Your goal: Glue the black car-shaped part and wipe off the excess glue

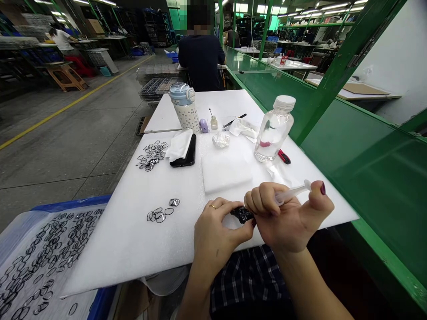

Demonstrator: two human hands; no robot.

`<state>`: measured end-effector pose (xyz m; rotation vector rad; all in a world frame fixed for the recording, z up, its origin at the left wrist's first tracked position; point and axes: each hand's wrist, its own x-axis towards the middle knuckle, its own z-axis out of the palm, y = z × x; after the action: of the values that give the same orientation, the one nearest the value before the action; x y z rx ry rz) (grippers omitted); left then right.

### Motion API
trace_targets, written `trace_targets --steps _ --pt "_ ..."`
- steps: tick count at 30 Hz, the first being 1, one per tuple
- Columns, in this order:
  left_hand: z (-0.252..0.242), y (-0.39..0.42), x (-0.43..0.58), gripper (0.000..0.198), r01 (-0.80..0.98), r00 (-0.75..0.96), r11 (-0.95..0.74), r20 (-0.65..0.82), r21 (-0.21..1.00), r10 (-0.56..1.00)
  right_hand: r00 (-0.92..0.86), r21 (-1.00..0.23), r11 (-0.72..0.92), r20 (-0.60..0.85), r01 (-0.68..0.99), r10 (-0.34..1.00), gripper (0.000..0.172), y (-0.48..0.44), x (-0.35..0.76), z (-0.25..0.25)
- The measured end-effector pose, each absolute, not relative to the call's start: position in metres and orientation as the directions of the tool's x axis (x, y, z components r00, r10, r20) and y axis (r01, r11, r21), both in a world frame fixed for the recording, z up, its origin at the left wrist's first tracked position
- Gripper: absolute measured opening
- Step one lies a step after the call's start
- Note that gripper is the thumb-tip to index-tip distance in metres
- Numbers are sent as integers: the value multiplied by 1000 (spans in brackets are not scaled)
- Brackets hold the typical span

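Between the thumb and fingers of my left hand (220,231) is a small glossy black part (242,214); its exact kind I cannot make out. My right hand (283,213) is wrapped round a clear plastic syringe (293,193), thumb against the plunger end. The syringe's front end is hidden by my fingers, close beside the black part. A few thin black rings (160,215) lie on the white foam-covered table left of my hands. Farther back is a bigger pile of black rings (151,155). A folded white foam sheet (227,172) lies just beyond my hands.
A dotted tumbler (187,111), a phone (188,155) under a tissue, a small glass bottle (214,122), a clear bottle (275,129) and a red cutter (284,156) stand or lie farther back. Many rings fill a blue-edged tray (100,200) at lower left. A person (202,58) sits ahead.
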<state>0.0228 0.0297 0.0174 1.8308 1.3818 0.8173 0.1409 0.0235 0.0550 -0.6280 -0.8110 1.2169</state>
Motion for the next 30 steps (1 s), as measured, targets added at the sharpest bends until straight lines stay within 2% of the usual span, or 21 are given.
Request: trace_targets --steps 18,24,26,28,30 --pt "19 30 23 26 536 228 -191 77 823 971 237 -814 286 188 -505 953 62 22 136 55" --pt "16 31 22 24 551 240 -208 85 808 967 220 -887 253 178 -387 959 64 16 139 69" --pt "15 30 21 25 543 238 -200 78 816 968 268 -861 360 275 -358 923 65 20 146 88" --pt "14 29 20 27 532 237 -190 71 825 969 394 -764 548 414 -341 821 66 35 152 106" --pt "13 28 19 29 529 247 -191 66 827 967 467 -679 654 484 -333 740 64 62 152 111"
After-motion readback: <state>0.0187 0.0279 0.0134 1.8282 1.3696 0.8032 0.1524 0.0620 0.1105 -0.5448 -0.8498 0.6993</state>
